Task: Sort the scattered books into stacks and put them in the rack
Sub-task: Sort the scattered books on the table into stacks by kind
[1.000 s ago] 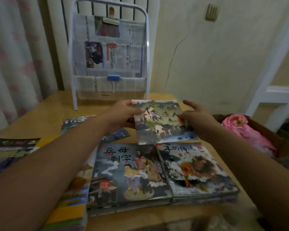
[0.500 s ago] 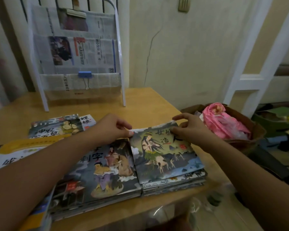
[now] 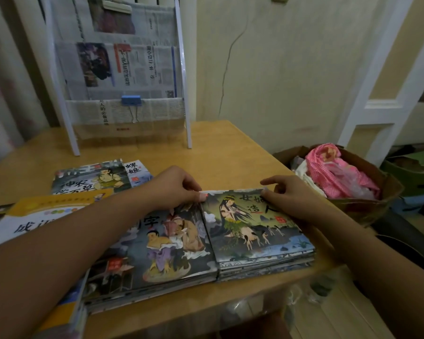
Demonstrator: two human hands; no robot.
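Note:
Two stacks of picture books lie side by side near the table's front edge. On the right stack lies the green-covered book with a long-haired figure. My left hand pinches its far left corner with curled fingers. At the far right corner, my right hand touches the cover with its thumb, index finger lifted and stretched out. The left stack passes partly under my left forearm. The white rack stands at the table's back, hung with newspapers.
Two loose books lie behind the stacks at the left. A yellow and white book sits at the left edge under my arm. The wooden table ends just right of the stacks. Beyond it stands a cardboard box with pink cloth.
Both hands brought the green-covered book down from above the table's middle onto the right stack. It now lies flat, covering the lion cover. My view swung to the right.

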